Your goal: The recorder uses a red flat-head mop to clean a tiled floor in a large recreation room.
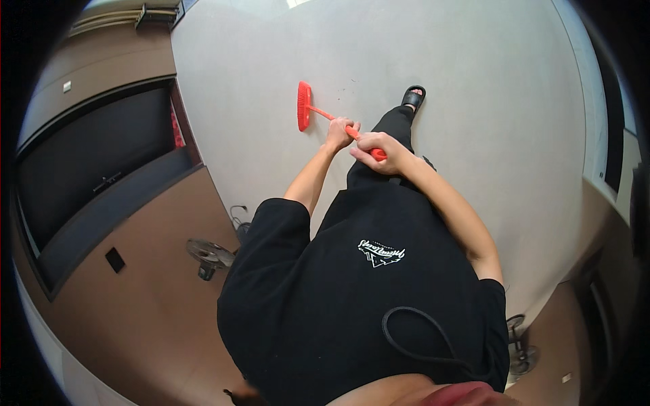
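Note:
A red broom reaches from my body out over the pale floor (pixel 487 86). Its bristled head (pixel 303 106) lies on the floor to the left, joined to a thin red handle (pixel 322 112). My left hand (pixel 341 133) is wrapped around the handle's middle stretch. Higher up, near the end of the grip, my right hand (pixel 380 151) holds the same handle. A few small dark bits of debris (pixel 339 98) are on the floor to the right of the broom head.
My foot in a black slide sandal (pixel 412 99) is forward on the floor. A fan (pixel 209 256) is by the brown wall (pixel 152 228) at left; another fan (pixel 523 355) is at lower right. A large dark framed panel (pixel 101 162) is in the left wall.

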A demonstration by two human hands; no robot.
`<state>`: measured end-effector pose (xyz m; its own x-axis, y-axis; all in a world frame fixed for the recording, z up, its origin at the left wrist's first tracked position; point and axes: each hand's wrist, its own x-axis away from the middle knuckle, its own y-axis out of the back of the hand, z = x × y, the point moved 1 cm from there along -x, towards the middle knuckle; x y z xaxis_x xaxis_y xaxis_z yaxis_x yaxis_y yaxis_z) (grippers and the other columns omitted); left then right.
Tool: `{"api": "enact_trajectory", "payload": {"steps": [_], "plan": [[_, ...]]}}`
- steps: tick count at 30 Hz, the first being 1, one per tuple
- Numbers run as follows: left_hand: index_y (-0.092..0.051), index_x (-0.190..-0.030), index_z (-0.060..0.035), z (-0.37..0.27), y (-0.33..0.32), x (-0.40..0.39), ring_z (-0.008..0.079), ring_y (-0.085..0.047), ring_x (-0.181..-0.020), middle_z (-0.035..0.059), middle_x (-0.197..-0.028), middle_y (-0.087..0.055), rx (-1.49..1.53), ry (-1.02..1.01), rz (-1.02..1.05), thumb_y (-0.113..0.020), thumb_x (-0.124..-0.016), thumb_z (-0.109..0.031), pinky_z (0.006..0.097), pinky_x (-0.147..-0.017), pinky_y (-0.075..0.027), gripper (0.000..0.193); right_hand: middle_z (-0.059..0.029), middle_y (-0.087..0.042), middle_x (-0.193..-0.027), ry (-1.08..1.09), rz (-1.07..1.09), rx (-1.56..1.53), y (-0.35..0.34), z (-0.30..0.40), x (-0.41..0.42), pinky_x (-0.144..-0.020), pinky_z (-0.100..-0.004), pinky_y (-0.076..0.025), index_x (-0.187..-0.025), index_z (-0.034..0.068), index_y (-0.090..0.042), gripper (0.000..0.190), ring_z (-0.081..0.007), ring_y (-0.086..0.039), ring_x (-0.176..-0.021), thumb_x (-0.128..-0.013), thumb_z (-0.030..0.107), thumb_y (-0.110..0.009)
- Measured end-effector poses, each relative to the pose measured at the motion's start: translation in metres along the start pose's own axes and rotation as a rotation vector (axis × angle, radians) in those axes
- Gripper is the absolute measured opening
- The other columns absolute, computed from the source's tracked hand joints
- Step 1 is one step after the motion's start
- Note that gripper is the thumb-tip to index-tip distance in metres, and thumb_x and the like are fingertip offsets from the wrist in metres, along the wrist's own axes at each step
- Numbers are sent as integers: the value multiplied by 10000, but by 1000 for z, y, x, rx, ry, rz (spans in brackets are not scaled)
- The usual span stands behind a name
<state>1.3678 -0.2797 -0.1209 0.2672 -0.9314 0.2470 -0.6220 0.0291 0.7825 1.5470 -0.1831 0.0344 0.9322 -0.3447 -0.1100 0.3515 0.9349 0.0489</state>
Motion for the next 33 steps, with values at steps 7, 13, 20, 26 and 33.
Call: {"api": "enact_trajectory", "payload": {"steps": [7,13,20,26,33], "plan": [[-481,-514,-21,-55,-3,-80,345,-534,-564,161,-564,-532,303,17,-435,-604,-792,-133,459,-565,-417,324,-158,-516,-631,-53,130,146,89,51,-73,-599,-402,-421,-627,-18,-499,307,-331,-504,-597,-873,111,-629],[-434,-521,-6,-118,28,-141,324,-469,-478,151,-508,-465,464,34,-684,-601,-754,-62,447,-464,-359,292,-149,-589,-664,-127,218,369,146,115,-125,-599,-406,-453,-636,12,-575,236,-336,-568,-619,-844,116,-619],[-478,-527,-24,-144,26,-178,308,-538,-505,168,-556,-548,519,-97,-580,-642,-690,-204,412,-473,-401,293,-127,-581,-625,19,188,449,164,138,-149,-566,-397,-455,-633,22,-570,175,-312,-583,-577,-786,57,-646],[-490,-526,-28,-177,70,-173,349,-550,-500,173,-543,-541,362,-38,-550,-603,-728,-161,433,-481,-419,267,-72,-414,-522,313,302,-52,209,129,-142,-454,-336,-323,-567,41,-411,319,-239,-429,-442,-739,-9,-676],[-486,-516,-46,-152,89,-179,328,-542,-526,144,-537,-521,81,-33,-535,-592,-759,-156,427,-517,-433,287,-82,-412,-531,376,266,-137,233,94,-132,-472,-321,-320,-563,32,-397,314,-237,-417,-461,-747,-56,-636]]}}
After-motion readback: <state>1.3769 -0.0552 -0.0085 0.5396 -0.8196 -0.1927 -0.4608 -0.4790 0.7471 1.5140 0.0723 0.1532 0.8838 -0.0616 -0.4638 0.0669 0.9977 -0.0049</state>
